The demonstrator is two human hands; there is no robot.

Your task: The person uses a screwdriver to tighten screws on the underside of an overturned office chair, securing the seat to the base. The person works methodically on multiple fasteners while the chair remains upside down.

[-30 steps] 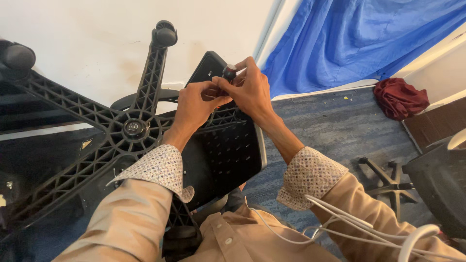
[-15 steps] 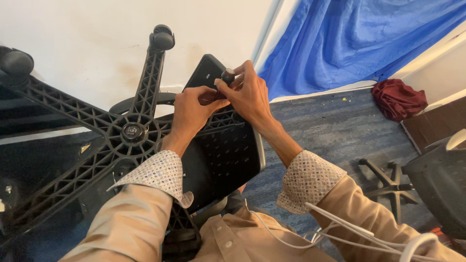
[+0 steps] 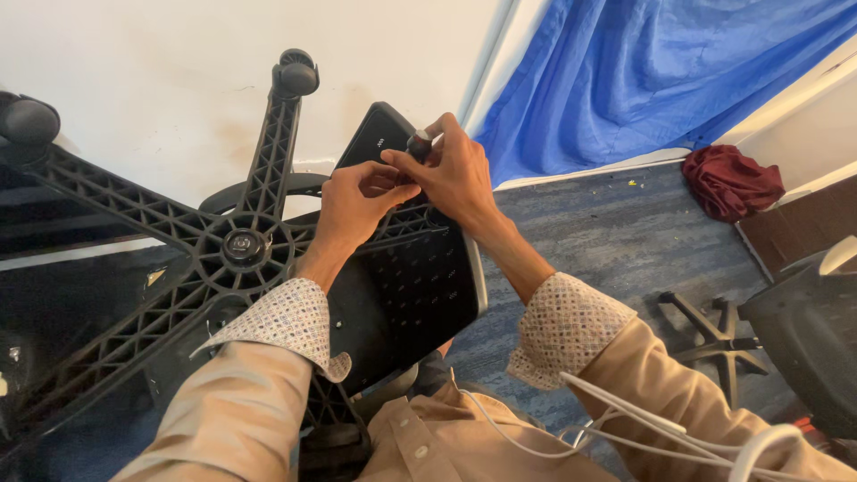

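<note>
At the far left, a black five-spoke chair base (image 3: 234,243) lies overturned, its ribbed spokes running out to castors (image 3: 297,73) near the upper edge of the view. Just right of its hub sits the underside of a black chair seat (image 3: 415,286), a flat panel dotted with small holes and tilted up toward the wall.

The left hand (image 3: 357,201) rests against the upper part of that seat, its fingers curled and pinched together near the top edge, touching the right hand. The right hand (image 3: 455,170) lies just beside it and slightly higher, its fingers closed around a small dark knob (image 3: 419,143) with a pale tip that stands at the seat's upper edge. Both wrists wear patterned cuffs over tan sleeves.

No container shows in the view. The floor is blue-grey carpet (image 3: 607,232). A white wall (image 3: 178,54) stands behind the chair base, and a blue cloth (image 3: 643,71) hangs to the right of it. A crumpled dark red cloth (image 3: 732,178) lies on the carpet by the far right edge, with a second black chair base (image 3: 714,335) below it. White cables (image 3: 625,419) cross the person's lap at the lower right.
</note>
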